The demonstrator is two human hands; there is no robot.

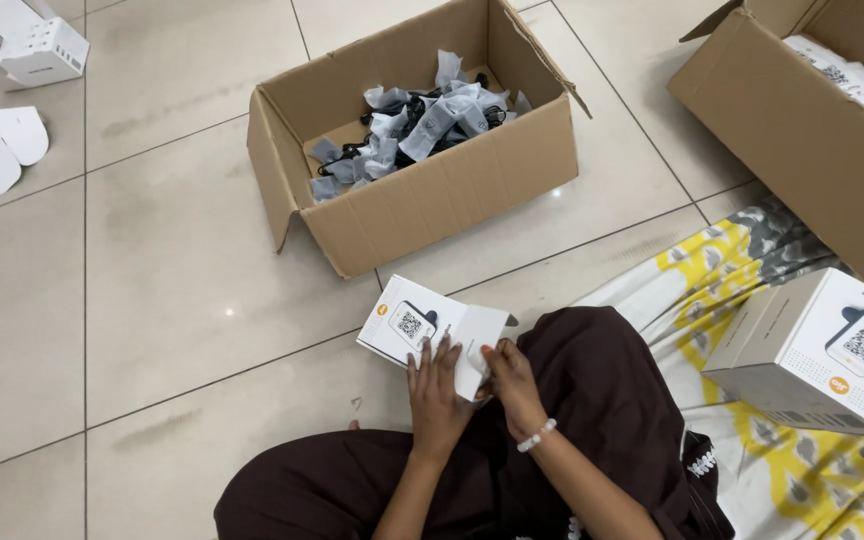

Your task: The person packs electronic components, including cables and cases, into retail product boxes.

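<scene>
A small white product box [407, 325] with a picture of a device on its face rests against my lap, its end flap open. My left hand [436, 392] lies flat on the box's near side, fingers spread over it. My right hand [512, 385], a bead bracelet at its wrist, pinches the open white flap [477, 345] at the box's right end. I sit cross-legged in dark brown clothes on a tiled floor.
An open cardboard carton [422, 205] ahead holds several bagged black cables [422, 120]. A second carton [802, 130] stands at the upper right. Another white product box [817, 350] sits on a yellow-and-grey patterned cloth [802, 470] at right. White inserts and boxes [2, 90] lie far left.
</scene>
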